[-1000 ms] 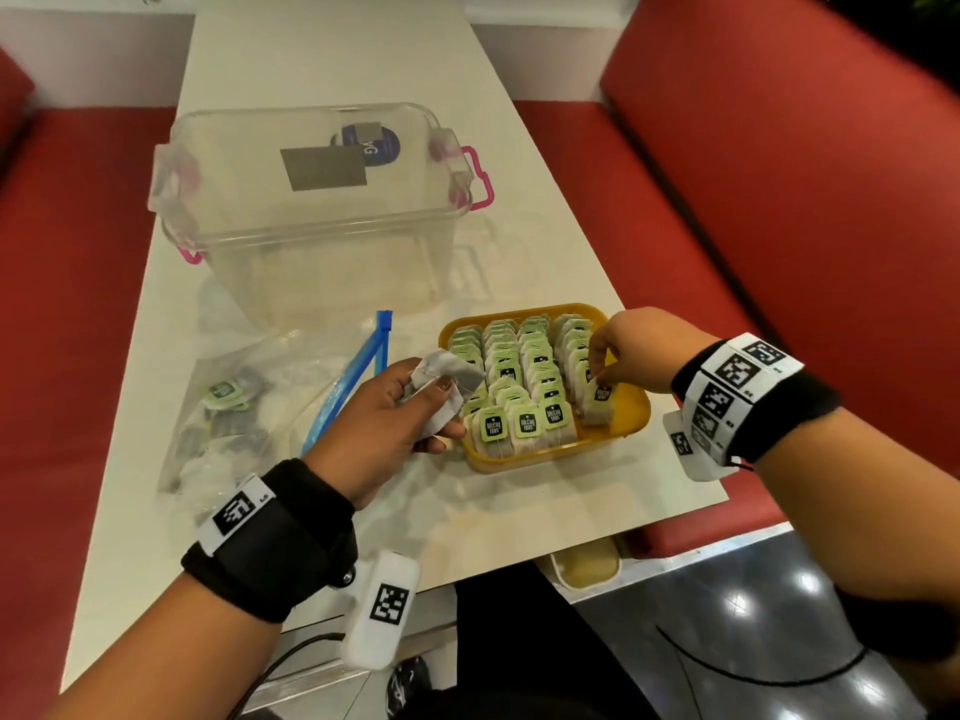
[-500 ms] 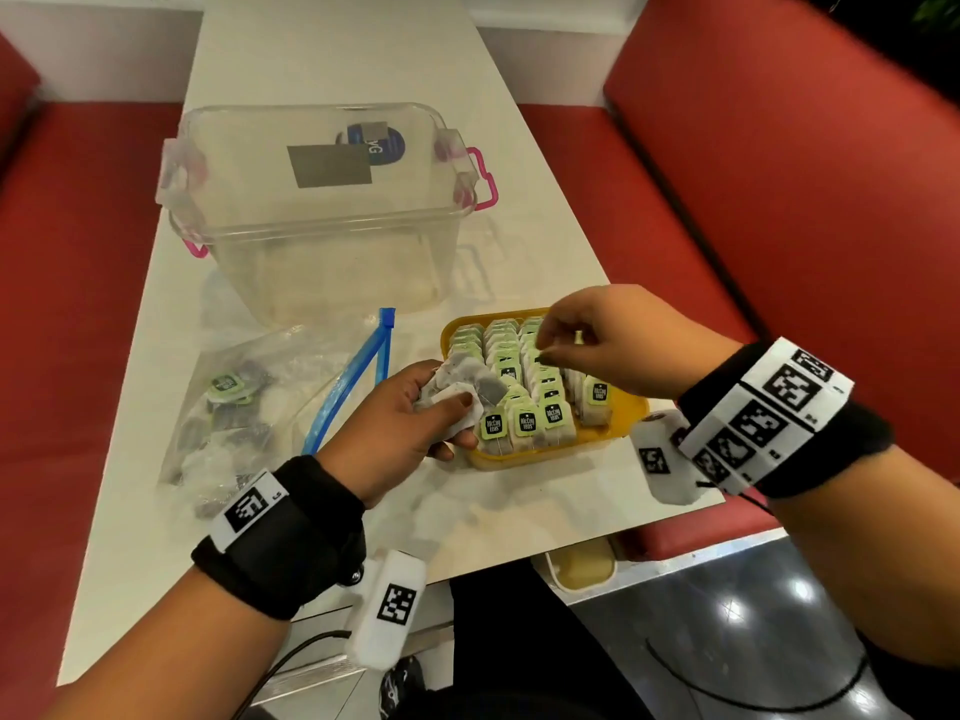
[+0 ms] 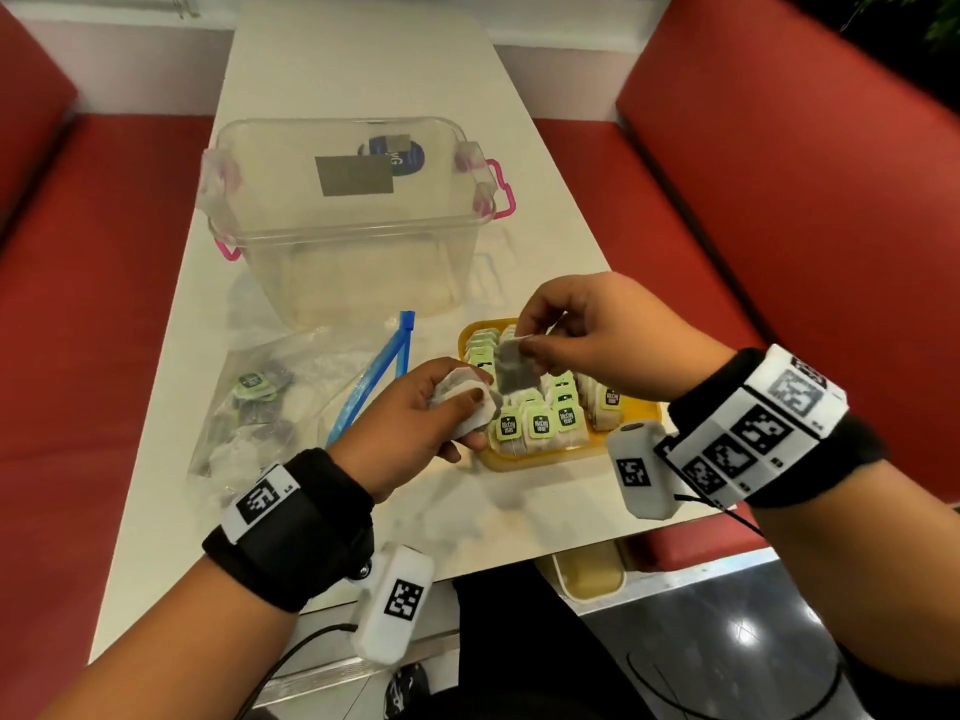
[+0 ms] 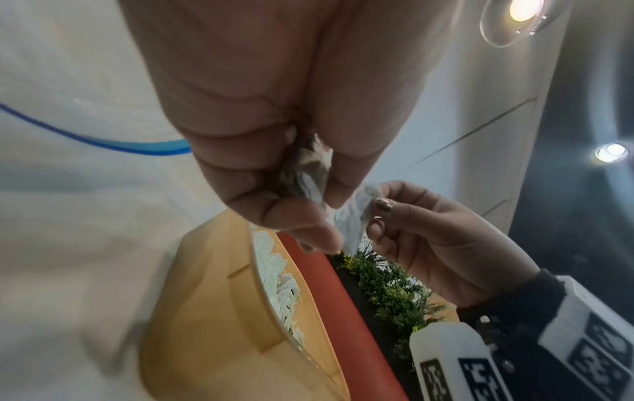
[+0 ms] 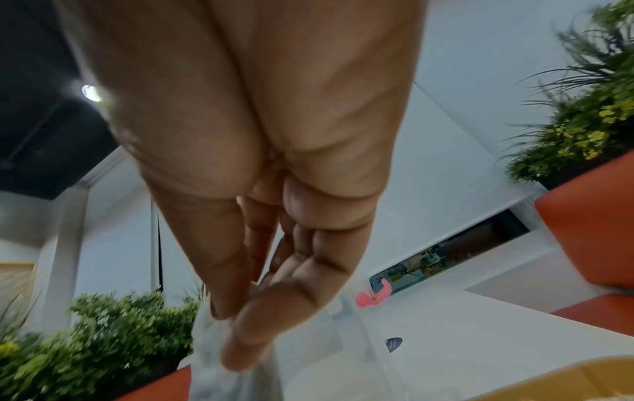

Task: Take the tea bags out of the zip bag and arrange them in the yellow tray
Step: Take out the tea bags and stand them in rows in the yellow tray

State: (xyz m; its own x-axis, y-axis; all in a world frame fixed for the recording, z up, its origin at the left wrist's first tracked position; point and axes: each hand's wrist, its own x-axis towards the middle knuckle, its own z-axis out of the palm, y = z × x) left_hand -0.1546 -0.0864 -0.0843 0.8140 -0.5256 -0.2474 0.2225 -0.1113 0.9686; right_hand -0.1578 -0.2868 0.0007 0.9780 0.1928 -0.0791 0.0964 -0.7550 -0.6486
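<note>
The yellow tray [image 3: 641, 412] sits near the table's front right edge, with rows of green-tagged tea bags [image 3: 537, 423] standing in it. My left hand [image 3: 441, 402] grips a small bunch of tea bags [image 3: 467, 402] just left of the tray. My right hand [image 3: 530, 345] pinches the top of one dark tea bag [image 3: 511, 374] above the tray, right beside the left hand's bunch. In the left wrist view my right hand's fingers [image 4: 380, 206] pinch the same tea bag [image 4: 353, 217]. The clear zip bag [image 3: 291, 397] with its blue zip strip lies left of the tray, with a few tea bags inside.
A clear plastic box [image 3: 353, 215] with pink latches stands behind the tray and zip bag. Red bench seats [image 3: 779, 200] flank the white table [image 3: 363, 59] on both sides. The table's front edge is close below my wrists.
My right hand left the tray's right row, moved left and up, and now pinches one tea bag from the bunch in my left hand. The left hand stayed by the tray.
</note>
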